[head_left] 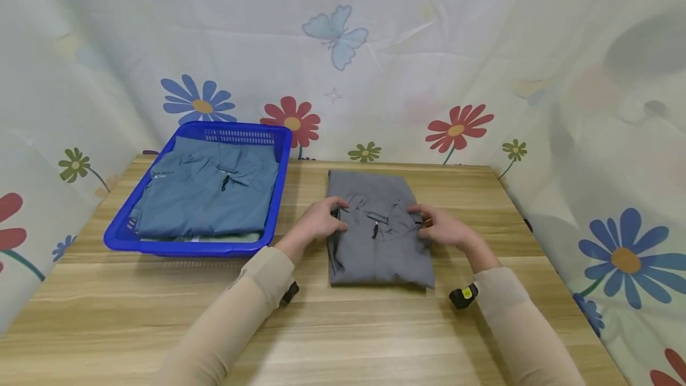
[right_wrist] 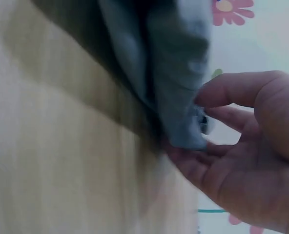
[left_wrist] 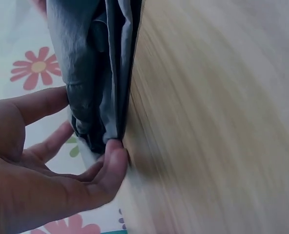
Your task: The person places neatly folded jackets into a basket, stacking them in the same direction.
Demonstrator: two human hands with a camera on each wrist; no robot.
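Note:
A grey jacket (head_left: 375,255), folded into a flat rectangle, lies on the table with its collar and black zip pull facing up. My left hand (head_left: 320,219) grips its left edge. In the left wrist view the fingers (left_wrist: 113,165) reach round the lower layers at the table surface, and the folded layers show side-on. On the opposite edge my right hand (head_left: 447,228) holds the jacket, some fingertips on top. The right wrist view shows the right hand's fingers (right_wrist: 188,165) under the cloth (right_wrist: 178,92), close to the wood.
A blue plastic basket (head_left: 283,189) stands at the left with folded blue-grey garments (head_left: 214,204) in it. The wooden table (head_left: 370,332) ends at a white floral cloth backdrop (head_left: 396,94) behind and at the sides. Black wrist devices (head_left: 462,296) hang below both wrists.

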